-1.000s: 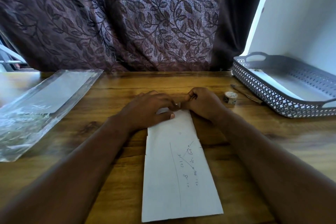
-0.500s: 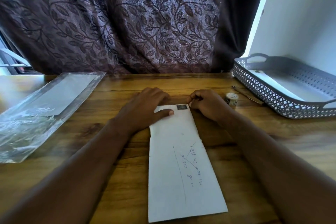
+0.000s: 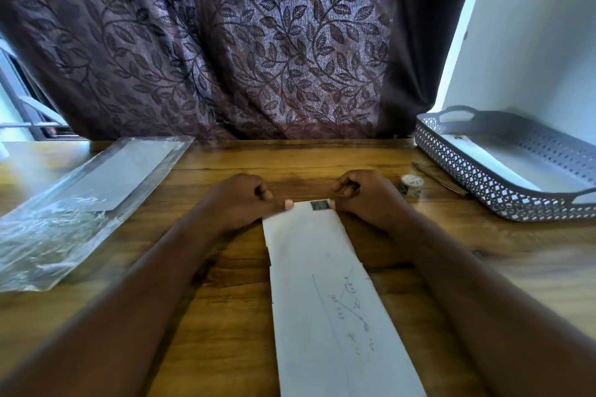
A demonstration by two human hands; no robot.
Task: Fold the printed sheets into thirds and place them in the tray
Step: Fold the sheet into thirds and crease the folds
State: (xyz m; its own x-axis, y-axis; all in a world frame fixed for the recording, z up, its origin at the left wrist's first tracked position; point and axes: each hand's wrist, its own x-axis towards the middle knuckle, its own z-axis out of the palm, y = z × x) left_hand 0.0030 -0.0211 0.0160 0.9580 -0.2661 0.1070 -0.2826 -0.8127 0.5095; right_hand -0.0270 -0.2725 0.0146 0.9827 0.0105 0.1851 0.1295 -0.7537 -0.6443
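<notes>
The sheet (image 3: 322, 267) is lying on the table (image 3: 225, 316) as a long narrow strip running from the near edge toward the middle. It looks folded already and is waiting to go into the tray (image 3: 483, 190) at the far right corner, where some white paper (image 3: 483, 155) is already resting. The left hand (image 3: 238, 200) is curling its fingers, with the thumb lying on the strip's far left corner, seemingly pinching it. The right hand (image 3: 367, 196), fingers also curled, is apparently pinching the far right corner.
</notes>
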